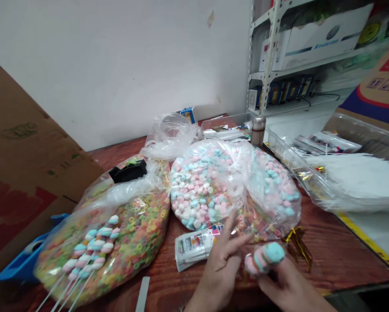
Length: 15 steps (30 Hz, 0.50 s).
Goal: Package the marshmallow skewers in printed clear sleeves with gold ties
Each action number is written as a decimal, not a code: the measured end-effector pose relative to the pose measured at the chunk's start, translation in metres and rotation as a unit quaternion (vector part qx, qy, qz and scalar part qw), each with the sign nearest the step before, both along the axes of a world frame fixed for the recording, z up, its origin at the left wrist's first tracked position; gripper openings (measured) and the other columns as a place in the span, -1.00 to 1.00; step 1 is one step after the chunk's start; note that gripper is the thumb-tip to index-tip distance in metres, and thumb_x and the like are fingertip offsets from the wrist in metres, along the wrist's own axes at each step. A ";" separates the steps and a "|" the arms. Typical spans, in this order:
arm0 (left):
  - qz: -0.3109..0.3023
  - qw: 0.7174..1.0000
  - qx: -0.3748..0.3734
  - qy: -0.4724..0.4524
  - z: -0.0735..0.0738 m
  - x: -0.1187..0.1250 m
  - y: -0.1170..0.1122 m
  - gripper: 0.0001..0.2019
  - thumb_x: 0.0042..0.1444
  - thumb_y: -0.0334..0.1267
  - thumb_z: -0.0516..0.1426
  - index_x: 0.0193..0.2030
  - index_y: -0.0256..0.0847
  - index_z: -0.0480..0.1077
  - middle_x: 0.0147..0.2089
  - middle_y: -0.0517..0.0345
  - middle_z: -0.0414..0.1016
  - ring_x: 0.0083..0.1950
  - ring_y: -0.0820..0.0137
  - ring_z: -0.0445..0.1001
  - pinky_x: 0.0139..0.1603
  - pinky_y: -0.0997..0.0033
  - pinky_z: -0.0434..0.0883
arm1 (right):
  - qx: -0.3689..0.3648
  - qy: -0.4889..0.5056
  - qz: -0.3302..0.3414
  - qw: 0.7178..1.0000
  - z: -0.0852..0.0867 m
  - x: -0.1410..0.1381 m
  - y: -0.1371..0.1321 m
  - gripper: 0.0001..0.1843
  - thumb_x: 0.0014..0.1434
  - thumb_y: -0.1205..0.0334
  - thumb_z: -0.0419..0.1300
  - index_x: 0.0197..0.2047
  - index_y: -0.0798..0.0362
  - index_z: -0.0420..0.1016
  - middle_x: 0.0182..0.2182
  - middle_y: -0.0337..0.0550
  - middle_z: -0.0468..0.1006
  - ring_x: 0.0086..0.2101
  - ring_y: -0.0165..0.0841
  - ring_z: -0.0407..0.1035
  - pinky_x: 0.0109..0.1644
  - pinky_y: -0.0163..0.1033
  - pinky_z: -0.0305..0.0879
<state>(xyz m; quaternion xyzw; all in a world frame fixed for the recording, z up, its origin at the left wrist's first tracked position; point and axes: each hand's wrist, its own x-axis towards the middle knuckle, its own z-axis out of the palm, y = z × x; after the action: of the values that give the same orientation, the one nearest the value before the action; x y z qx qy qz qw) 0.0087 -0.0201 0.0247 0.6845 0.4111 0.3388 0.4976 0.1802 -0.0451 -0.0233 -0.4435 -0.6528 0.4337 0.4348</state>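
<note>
head | wooden table (331, 255) | white wall (116, 73) | metal shelving (272, 39) | marshmallow skewer (264, 258)

Two hands (218, 273), two candy bags (138, 234)

head-worn view, facing forward and down, near table (331, 255)
</note>
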 end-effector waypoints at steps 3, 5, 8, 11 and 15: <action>-0.094 0.993 -0.058 -0.046 0.013 -0.005 -0.006 -0.70 0.21 -0.30 0.06 -0.03 0.02 0.57 0.36 0.15 0.25 0.38 0.11 0.15 0.37 -0.07 0.03 | -0.080 0.104 0.009 0.991 -0.016 -0.002 -0.002 -0.90 0.14 0.17 0.19 -0.36 0.00 0.47 -0.42 -0.16 0.57 -0.40 -0.27 0.47 -0.28 -0.22 0.46; -0.124 0.992 -0.030 -0.016 0.014 -0.007 -0.013 -0.74 0.22 -0.19 0.07 -0.15 0.01 0.62 0.31 0.14 0.33 0.40 0.08 0.12 0.39 -0.09 -0.08 | -0.161 0.178 -0.019 0.971 -0.023 0.001 -0.002 -0.83 0.17 0.09 0.20 -0.26 0.00 0.49 -0.39 -0.14 0.58 -0.44 -0.29 0.46 -0.35 -0.22 0.45; -0.043 0.998 0.005 0.041 0.001 -0.010 -0.023 -0.69 0.23 -0.07 0.05 -0.21 -0.03 0.63 0.40 0.10 0.16 0.43 0.07 0.02 0.38 -0.12 -0.09 | -0.194 0.218 -0.058 0.955 -0.023 0.004 -0.004 -0.79 0.20 0.03 0.17 -0.21 -0.02 0.47 -0.40 -0.17 0.57 -0.53 -0.35 0.41 -0.50 -0.31 0.36; 0.029 0.999 -0.030 0.017 -0.015 -0.021 -0.033 -0.62 0.24 0.01 0.02 -0.12 -0.12 0.59 0.44 -0.05 0.05 0.41 0.05 0.09 0.34 -0.09 0.06 | -0.064 0.080 -0.036 0.994 -0.010 -0.005 -0.008 -0.85 0.23 0.15 0.14 -0.36 -0.02 0.41 -0.45 -0.21 0.49 -0.47 -0.36 0.39 -0.41 -0.34 0.36; 0.098 0.975 -0.172 -0.102 -0.018 -0.049 -0.051 -0.62 0.03 0.07 0.23 -0.12 -0.11 0.59 0.32 -0.06 0.31 0.32 0.00 0.26 0.33 0.00 0.14 | 0.147 -0.079 0.049 0.985 0.000 -0.050 -0.015 -0.82 0.25 0.33 0.00 -0.37 -0.02 0.35 -0.46 -0.21 0.45 -0.45 -0.38 0.39 -0.40 -0.35 0.32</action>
<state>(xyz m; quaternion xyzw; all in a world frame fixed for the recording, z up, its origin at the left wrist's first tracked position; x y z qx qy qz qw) -0.0408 -0.0714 0.0064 0.5069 0.4753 0.3781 0.6117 0.1307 -0.0603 -0.0236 -0.3747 -0.7627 0.3178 0.4205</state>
